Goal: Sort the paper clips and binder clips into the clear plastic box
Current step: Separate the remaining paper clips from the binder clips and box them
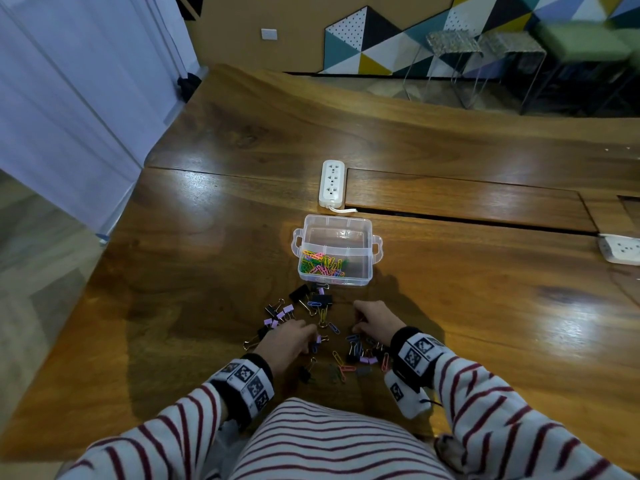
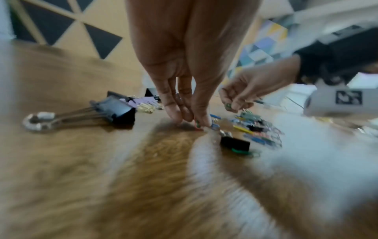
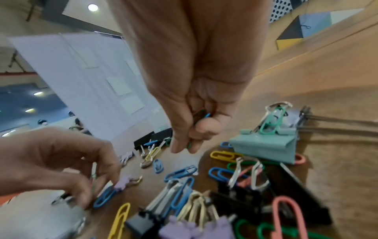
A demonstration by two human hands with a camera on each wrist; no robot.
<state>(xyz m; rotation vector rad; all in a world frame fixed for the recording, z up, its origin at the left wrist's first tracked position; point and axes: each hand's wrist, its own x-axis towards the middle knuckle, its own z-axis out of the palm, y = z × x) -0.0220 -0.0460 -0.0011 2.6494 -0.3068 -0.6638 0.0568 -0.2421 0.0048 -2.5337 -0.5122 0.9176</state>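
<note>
The clear plastic box (image 1: 360, 271) stands open on the wooden table, with coloured paper clips (image 1: 320, 263) in its near left compartment. Between the box and me lies a scatter of loose paper clips and black, purple and teal binder clips (image 1: 349, 358). My left hand (image 1: 310, 342) reaches down into the scatter, and its thumb and fingers (image 2: 201, 119) pinch a small paper clip against the table. My right hand (image 1: 356, 323) hovers just above the pile. Its curled fingers (image 3: 206, 127) hold a few green and blue paper clips (image 3: 201, 114).
A white power strip (image 1: 332, 183) lies just behind the box, and another (image 1: 621, 249) at the right edge. A long slot and an inset panel (image 1: 467, 202) cross the table (image 1: 207, 271) behind the box. The table's left edge drops off beside a white partition.
</note>
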